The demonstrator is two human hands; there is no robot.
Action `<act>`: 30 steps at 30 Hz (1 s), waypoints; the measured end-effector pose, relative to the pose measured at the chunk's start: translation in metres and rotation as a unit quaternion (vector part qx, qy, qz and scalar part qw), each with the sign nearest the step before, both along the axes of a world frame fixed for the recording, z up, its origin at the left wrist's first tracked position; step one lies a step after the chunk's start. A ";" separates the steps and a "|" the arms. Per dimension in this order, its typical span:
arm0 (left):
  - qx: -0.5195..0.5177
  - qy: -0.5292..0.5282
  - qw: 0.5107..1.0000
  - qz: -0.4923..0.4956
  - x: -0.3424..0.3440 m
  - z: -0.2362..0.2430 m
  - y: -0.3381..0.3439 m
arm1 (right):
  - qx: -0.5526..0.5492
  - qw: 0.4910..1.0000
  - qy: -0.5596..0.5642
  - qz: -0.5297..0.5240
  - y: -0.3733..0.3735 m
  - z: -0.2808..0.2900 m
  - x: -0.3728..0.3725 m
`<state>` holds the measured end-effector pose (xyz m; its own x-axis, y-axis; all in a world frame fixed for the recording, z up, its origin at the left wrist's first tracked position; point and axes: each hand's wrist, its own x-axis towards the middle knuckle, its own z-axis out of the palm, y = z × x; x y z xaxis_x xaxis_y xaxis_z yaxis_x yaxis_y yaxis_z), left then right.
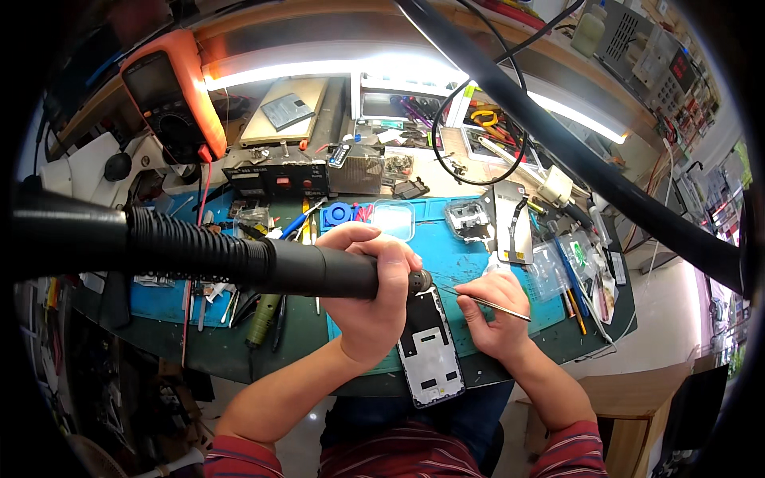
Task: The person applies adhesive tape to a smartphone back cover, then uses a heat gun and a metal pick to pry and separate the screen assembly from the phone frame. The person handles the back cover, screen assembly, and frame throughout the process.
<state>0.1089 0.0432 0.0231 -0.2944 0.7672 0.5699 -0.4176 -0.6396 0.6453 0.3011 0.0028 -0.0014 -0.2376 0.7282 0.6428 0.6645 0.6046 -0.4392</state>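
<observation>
My left hand (pixel 368 323) is wrapped round the black handle of a hot air gun (pixel 319 271), whose ribbed hose runs off to the left. Its nozzle hangs over the upper end of an opened phone frame (pixel 431 362), silver on its lower part and black higher up. Pinched in my right hand (pixel 500 319) are thin metal tweezers (pixel 510 312); their tips point left, close by the nozzle. The phone lies tilted on a blue work mat (pixel 446 259), its near end reaching past the table's front edge. What the tips touch is too small to tell.
An orange multimeter (pixel 171 103) stands at the back left. A clear plastic box (pixel 393 219) and a silver phone part (pixel 511 223) lie beyond my hands. Pens and screwdrivers (pixel 575 287) are on the right. A thick black arm (pixel 574 143) crosses overhead.
</observation>
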 end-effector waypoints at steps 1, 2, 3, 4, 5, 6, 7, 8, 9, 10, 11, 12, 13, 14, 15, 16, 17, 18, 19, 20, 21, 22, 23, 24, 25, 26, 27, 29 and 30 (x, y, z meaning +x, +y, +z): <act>-0.003 -0.004 1.000 0.001 0.000 0.002 0.000 | 0.003 1.000 -0.001 0.000 0.000 0.001 0.000; 0.001 -0.002 1.000 0.003 -0.001 0.002 0.001 | -0.001 1.000 -0.002 -0.002 0.000 0.001 0.000; 0.005 -0.001 1.000 0.004 -0.002 0.001 0.002 | -0.005 1.000 -0.003 -0.005 0.000 -0.001 0.000; 0.011 0.002 1.000 0.008 -0.003 0.003 0.005 | -0.005 1.000 -0.002 -0.005 0.001 -0.001 -0.001; 0.015 -0.001 1.000 0.007 -0.003 0.004 0.005 | -0.002 1.000 -0.006 -0.006 -0.001 0.000 0.000; 0.018 -0.004 1.000 0.005 -0.002 0.005 0.002 | 0.001 1.000 -0.010 -0.007 -0.003 0.001 0.001; 0.020 -0.005 1.000 0.002 -0.001 0.005 0.000 | 0.001 1.000 -0.013 -0.009 -0.004 0.001 0.001; 0.021 -0.006 1.000 0.000 -0.002 0.006 -0.001 | 0.003 1.000 -0.011 -0.007 -0.002 0.002 0.001; 0.023 -0.007 1.000 -0.003 -0.003 0.008 -0.001 | 0.004 1.000 -0.009 -0.005 0.000 0.003 0.000; 0.017 -0.009 1.000 -0.008 -0.002 0.009 -0.003 | -0.001 1.000 -0.008 -0.006 -0.002 0.002 0.000; 0.005 -0.013 1.000 -0.007 -0.001 0.010 -0.004 | -0.003 1.000 -0.008 -0.005 -0.003 0.001 0.000; 0.003 -0.011 1.000 -0.002 -0.002 0.011 -0.002 | -0.004 1.000 -0.008 -0.004 -0.002 0.003 -0.001; -0.003 -0.011 1.000 0.001 -0.001 0.008 -0.002 | -0.011 1.000 -0.009 -0.004 -0.003 0.001 0.000; -0.009 -0.010 1.000 0.005 -0.001 0.006 -0.001 | -0.009 1.000 -0.006 -0.004 -0.003 0.001 0.001; -0.021 -0.021 1.000 -0.005 0.001 0.006 0.000 | -0.006 1.000 -0.004 -0.004 -0.002 0.000 0.001; -0.020 -0.015 1.000 -0.007 0.002 0.006 0.000 | -0.001 1.000 -0.001 -0.003 0.000 0.000 0.000; -0.019 -0.010 1.000 -0.009 0.002 0.005 0.000 | 0.003 1.000 0.000 -0.001 0.000 -0.001 0.001; -0.018 -0.004 1.000 -0.010 0.003 0.003 -0.001 | -0.004 1.000 0.000 -0.001 -0.002 -0.001 0.001; -0.010 0.001 1.000 -0.014 0.002 0.000 0.000 | -0.008 1.000 -0.001 0.001 -0.002 0.002 0.000; -0.018 0.003 1.000 -0.013 0.003 0.001 -0.001 | -0.012 1.000 -0.001 0.002 -0.003 0.003 0.000; -0.025 0.004 1.000 -0.011 0.004 0.002 -0.001 | -0.016 1.000 0.001 0.001 -0.003 0.003 0.000; -0.032 0.007 0.999 -0.008 0.004 0.002 -0.002 | -0.020 1.000 0.004 0.000 -0.003 0.003 0.000; -0.028 0.010 1.000 -0.005 0.004 0.001 -0.001 | -0.024 1.000 0.007 0.000 -0.003 0.002 -0.001; -0.023 0.012 1.000 -0.002 0.004 0.000 0.001 | -0.021 1.000 0.011 0.009 -0.001 0.001 -0.001; -0.020 0.014 1.000 0.000 0.004 -0.001 0.001 | -0.019 1.000 0.013 0.019 0.000 -0.002 0.000; -0.020 0.015 1.000 -0.002 0.004 -0.003 0.002 | -0.018 0.999 0.016 0.028 0.001 -0.003 0.000; -0.021 0.016 1.000 -0.005 0.005 -0.005 0.003 | -0.023 0.999 0.016 0.028 0.001 -0.005 0.000; -0.018 0.016 1.000 -0.008 0.005 -0.006 0.003 | -0.028 0.999 0.017 0.030 0.003 -0.005 -0.001; -0.017 0.014 1.000 -0.010 0.006 -0.006 0.002 | -0.029 0.999 0.016 0.030 0.002 -0.005 0.000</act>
